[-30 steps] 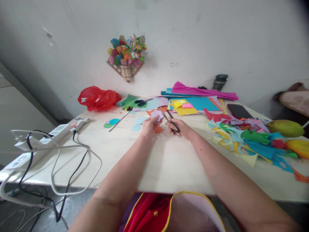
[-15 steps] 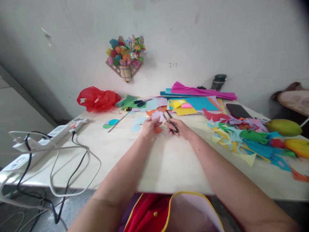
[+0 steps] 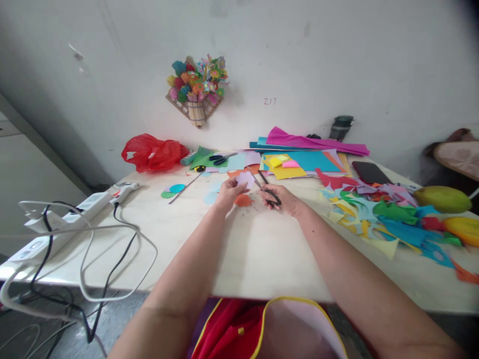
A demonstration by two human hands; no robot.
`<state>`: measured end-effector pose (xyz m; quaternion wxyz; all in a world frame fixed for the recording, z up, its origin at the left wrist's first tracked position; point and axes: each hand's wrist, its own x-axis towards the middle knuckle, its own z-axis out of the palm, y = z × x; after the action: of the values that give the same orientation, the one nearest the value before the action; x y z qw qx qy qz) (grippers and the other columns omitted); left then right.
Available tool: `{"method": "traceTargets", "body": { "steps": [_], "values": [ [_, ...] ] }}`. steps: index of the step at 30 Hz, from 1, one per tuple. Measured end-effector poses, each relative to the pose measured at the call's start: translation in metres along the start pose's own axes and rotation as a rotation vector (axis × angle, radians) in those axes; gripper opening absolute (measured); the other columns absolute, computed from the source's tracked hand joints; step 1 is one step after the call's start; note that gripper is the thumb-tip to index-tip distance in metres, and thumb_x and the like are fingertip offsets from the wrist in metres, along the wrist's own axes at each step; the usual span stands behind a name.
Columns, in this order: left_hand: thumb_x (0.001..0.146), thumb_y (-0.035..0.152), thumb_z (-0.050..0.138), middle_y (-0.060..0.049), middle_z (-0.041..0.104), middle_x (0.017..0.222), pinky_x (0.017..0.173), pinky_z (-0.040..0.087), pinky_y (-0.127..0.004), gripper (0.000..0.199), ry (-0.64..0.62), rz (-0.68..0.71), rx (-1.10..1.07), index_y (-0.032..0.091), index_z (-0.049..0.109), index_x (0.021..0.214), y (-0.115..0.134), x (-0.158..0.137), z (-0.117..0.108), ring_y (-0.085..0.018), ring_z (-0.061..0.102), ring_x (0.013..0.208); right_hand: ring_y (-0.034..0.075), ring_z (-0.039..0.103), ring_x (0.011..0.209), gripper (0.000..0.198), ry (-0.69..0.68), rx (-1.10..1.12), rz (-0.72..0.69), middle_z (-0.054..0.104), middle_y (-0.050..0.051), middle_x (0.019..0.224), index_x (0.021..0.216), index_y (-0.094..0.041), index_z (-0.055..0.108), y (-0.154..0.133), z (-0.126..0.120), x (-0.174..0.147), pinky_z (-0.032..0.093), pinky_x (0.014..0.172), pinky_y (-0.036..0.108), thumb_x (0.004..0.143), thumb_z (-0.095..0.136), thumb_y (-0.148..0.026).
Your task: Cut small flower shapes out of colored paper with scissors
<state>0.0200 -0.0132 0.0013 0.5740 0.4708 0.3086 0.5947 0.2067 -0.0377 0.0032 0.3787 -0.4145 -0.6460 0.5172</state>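
Between the thumb and fingers of my left hand [image 3: 229, 194] is a pale purple paper flower [image 3: 245, 179] with a scalloped edge. My right hand [image 3: 280, 198] is closed round the handles of black scissors [image 3: 270, 192]. Their blades stand apart and point up and left, close to the flower's right edge; whether they touch it I cannot tell. An orange paper piece [image 3: 243, 200] lies on the table just below the flower. Pale blue paper circles [image 3: 211, 197] sit left of my left hand, partly covered by it.
Coloured paper scraps [image 3: 374, 214] spread over the right side, near a phone [image 3: 371, 173]. Paper sheets [image 3: 314, 160] lie at the back. Dark-handled scissors [image 3: 220, 158] rest beside a red plastic bag [image 3: 153, 152]. A power strip [image 3: 67, 224] with loose cables lies left.
My left hand has shifted slightly left with the purple flower. More of the orange piece below shows now. The scissors in my right hand have moved slightly right, and their blades remain apart.
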Motion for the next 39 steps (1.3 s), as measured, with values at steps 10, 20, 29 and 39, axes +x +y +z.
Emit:
{"method": "traceTargets", "body": {
  "steps": [10,20,29,39],
  "values": [
    [0.057,0.033,0.083,-0.001,0.063,0.066,0.059,0.050,-0.023,0.033,0.015,-0.014,0.040,0.013,0.062,0.074,0.007,0.002,-0.011,-0.010,0.060,0.057,0.007,0.049,0.040,0.030,-0.081,-0.069,0.004,0.057,-0.002,0.056,0.079,-0.016,0.056,0.009,-0.007,0.006,0.022,0.029,0.017,0.077,0.065,-0.044],
    [0.060,0.033,0.081,0.003,0.056,0.055,0.049,0.040,-0.019,0.032,0.037,0.050,0.093,0.015,0.055,0.065,0.010,0.004,-0.017,-0.007,0.050,0.048,0.007,0.050,0.037,0.026,-0.113,-0.088,0.064,0.059,-0.001,0.054,0.076,-0.016,0.056,0.006,-0.011,0.003,0.024,0.029,0.016,0.076,0.066,-0.040],
    [0.056,0.037,0.082,0.001,0.060,0.060,0.052,0.040,-0.020,0.033,-0.023,0.095,0.142,0.017,0.059,0.071,0.014,0.004,-0.018,-0.009,0.052,0.053,0.005,0.045,0.034,0.018,-0.131,-0.127,0.108,0.056,-0.004,0.048,0.077,-0.015,0.061,-0.010,-0.007,-0.005,0.034,0.033,0.016,0.075,0.069,-0.031],
    [0.058,0.043,0.081,0.001,0.058,0.055,0.048,0.038,-0.021,0.032,-0.040,0.095,0.196,0.016,0.064,0.064,0.019,0.000,-0.021,-0.008,0.047,0.047,0.004,0.042,0.034,0.025,-0.176,-0.168,0.129,0.054,-0.005,0.047,0.079,-0.013,0.062,-0.014,-0.005,-0.007,0.032,0.032,0.015,0.066,0.076,-0.029]
  ]
}}
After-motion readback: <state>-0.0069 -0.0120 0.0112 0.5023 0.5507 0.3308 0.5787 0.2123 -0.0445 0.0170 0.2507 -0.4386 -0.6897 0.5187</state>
